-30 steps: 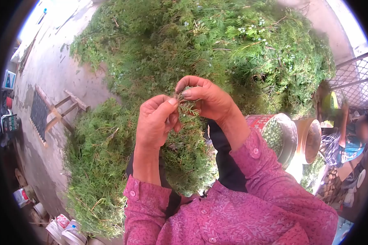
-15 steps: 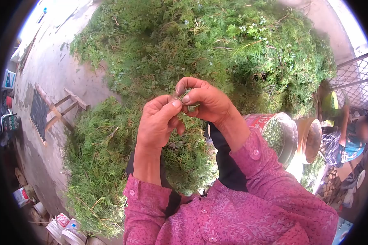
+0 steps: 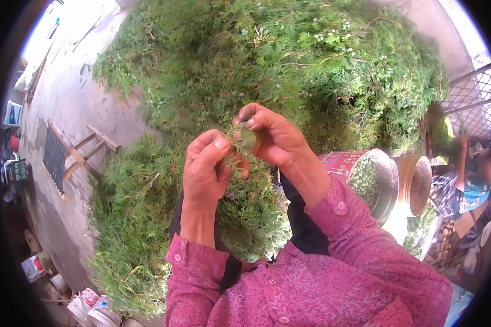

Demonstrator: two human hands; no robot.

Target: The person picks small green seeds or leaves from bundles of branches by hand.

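While feathery greenery (image 3: 289,71) heaps behind, both hands (image 3: 240,150) pinch one wispy sprig (image 3: 240,146).

Small green sprig (image 3: 240,146), seemingly upright, fingertip-pinched

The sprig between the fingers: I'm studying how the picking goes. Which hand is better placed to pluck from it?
Probably the right hand: its fingertips pinch the sprig tip, while the left hand steadies it lower down.

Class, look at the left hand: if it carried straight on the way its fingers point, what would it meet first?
Probably the green sprig pinched between both hands, then the right hand just beyond the left hand; depth is unclear.
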